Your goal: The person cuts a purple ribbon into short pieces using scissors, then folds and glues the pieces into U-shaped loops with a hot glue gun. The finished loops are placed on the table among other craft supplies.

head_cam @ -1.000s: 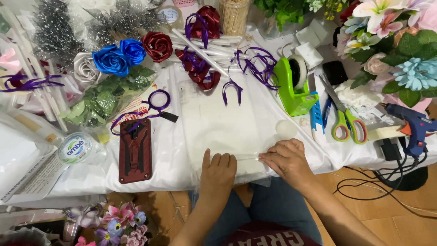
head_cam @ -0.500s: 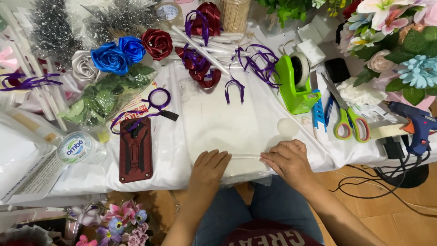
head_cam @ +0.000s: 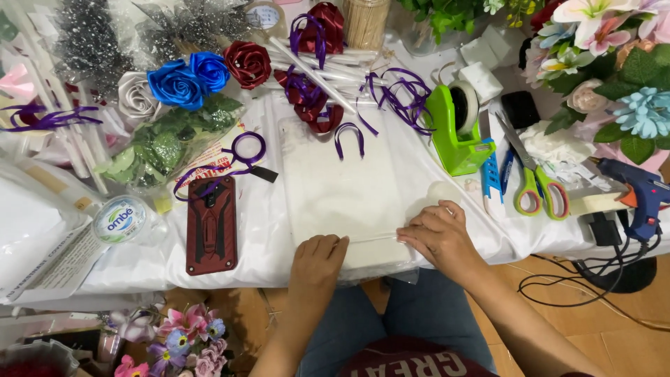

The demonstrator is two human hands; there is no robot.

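A clear plastic sheet (head_cam: pixel 342 188) lies flat on the white-covered table (head_cam: pixel 265 244) in front of me. My left hand (head_cam: pixel 317 260) rests palm down on the sheet's near edge, fingers together. My right hand (head_cam: pixel 438 234) lies beside it, fingertips pressing a thin strip along the same near edge. Neither hand lifts anything.
A dark red phone case (head_cam: pixel 211 225) lies to the left. A green tape dispenser (head_cam: pixel 457 126), green-handled scissors (head_cam: pixel 534 183) and a blue glue gun (head_cam: pixel 638 192) sit to the right. Satin roses (head_cam: pixel 183 80), purple ribbon loops (head_cam: pixel 349 136), white sticks and artificial flowers (head_cam: pixel 614 70) crowd the back.
Both hands have stayed on the sheet's near edge; the left hand has shifted slightly and the right fingertips have crept a little to the left along the strip.
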